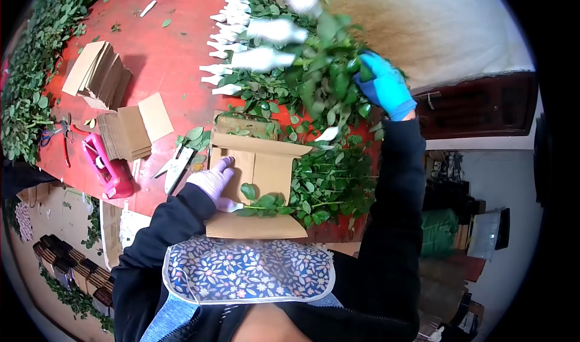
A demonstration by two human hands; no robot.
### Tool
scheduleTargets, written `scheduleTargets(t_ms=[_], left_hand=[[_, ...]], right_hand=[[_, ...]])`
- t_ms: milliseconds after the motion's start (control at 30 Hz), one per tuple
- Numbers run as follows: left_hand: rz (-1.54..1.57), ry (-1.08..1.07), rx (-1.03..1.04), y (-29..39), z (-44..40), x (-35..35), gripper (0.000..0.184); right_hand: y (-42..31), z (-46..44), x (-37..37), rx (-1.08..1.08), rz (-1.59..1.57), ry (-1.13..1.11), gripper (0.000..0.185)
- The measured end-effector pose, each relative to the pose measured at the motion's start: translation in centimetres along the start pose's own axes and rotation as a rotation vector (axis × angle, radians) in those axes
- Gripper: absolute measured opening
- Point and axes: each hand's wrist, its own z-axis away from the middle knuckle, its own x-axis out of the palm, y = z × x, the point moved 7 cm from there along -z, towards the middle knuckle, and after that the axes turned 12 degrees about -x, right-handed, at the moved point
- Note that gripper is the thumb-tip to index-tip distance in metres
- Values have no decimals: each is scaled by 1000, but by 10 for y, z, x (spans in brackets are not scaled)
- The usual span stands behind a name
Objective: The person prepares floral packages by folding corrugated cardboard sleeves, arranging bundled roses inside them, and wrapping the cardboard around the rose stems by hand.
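Note:
My left hand, in a pale purple glove, lies with its fingers apart on an open corrugated cardboard wrap. Beside its wrist, a leafy stem with a white-sleeved head rests across the cardboard's near part. My right hand, in a blue glove, is closed round several leafy stems raised at the upper right. Their white-sleeved heads point left and are blurred by motion. Below them, more white-sleeved stems lie in a row on the red table.
Cardboard stacks and folded cardboard pieces stand at the left. Near them are a pink tape dispenser, red-handled pruners and a white stapler-like tool. Foliage lines the far-left edge; a wall borders the right.

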Motion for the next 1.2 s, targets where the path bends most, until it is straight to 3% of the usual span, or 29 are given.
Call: scheduleTargets(t_ms=[167,200,233,300,333,400,467,500,633,700,733,800,867,900,933,1000,1067,1133,1200], left_hand=[[12,11,15,0,0,-3,72],[19,2,6,1,1,-2,72],[22,-5,7,1,2,-2,75],[-10,21,41,-1,-2,-3,76],[-27,29,57,0,-1,1,76],[23,-6,11,0,1,-1,79],[-11,-9,14,1,0,-2,79],[-44,-11,12,1,-1,-1,77],[-19,-18,-7,2,4,-2,75],[-17,-12,-13,3,6,-3,74],[-6,5,-17,3,7,-3,74],[3,29,-33,1,6,0,73],[14,53,-41,-3,6,5,74],[-9,-30,-142,-4,5,5,76],[37,133,-2,-8,4,11,76],[32,-9,-48,-10,3,13,77],[40,3,-37,-12,3,15,76],[149,183,68,-10,7,9,68],[101,103,0,-11,6,11,67]], right_hand=[[75,8,-6,314,-516,231,50],[75,3,-7,209,-418,230,53],[85,10,9,342,-400,24,54],[57,2,-9,360,-740,254,54],[65,6,-17,582,-691,205,54],[70,2,-1,521,-797,186,50],[79,7,28,125,-326,38,44],[68,2,26,407,-578,-10,43],[22,-16,-16,269,-306,49,38],[-18,-17,-29,-64,34,123,40],[-33,-7,-26,-167,102,107,50],[-80,12,-16,-283,134,21,50],[-116,29,2,-167,79,-338,39],[-132,44,7,-165,3,-380,35],[-146,59,12,-160,-70,-421,31],[-167,83,20,-156,-133,-490,33],[-172,111,43,-138,-178,-570,32],[-171,138,67,-83,-289,-660,34],[-167,155,77,-68,-306,-601,31]])
